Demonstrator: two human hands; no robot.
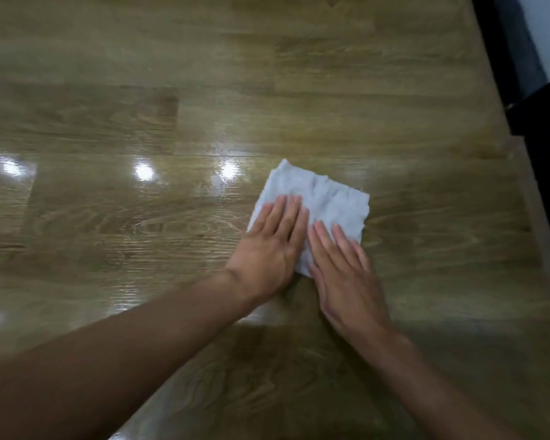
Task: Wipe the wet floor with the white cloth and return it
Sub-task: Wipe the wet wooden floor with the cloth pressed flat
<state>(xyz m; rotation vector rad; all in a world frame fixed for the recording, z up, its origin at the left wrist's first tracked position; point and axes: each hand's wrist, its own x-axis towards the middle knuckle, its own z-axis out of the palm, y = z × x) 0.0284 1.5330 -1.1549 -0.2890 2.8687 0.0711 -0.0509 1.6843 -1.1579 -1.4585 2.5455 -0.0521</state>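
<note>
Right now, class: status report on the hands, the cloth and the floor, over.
Left hand and right hand flat on cloth, fingers straight. Cloth spread on wooden floor. Dark furniture far right, apart from cloth.

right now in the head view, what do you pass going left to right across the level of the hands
light reflections on the wood floor → left hand → right hand → black panel. The white cloth lies under both hands, so it has no clear place in the order.
</note>
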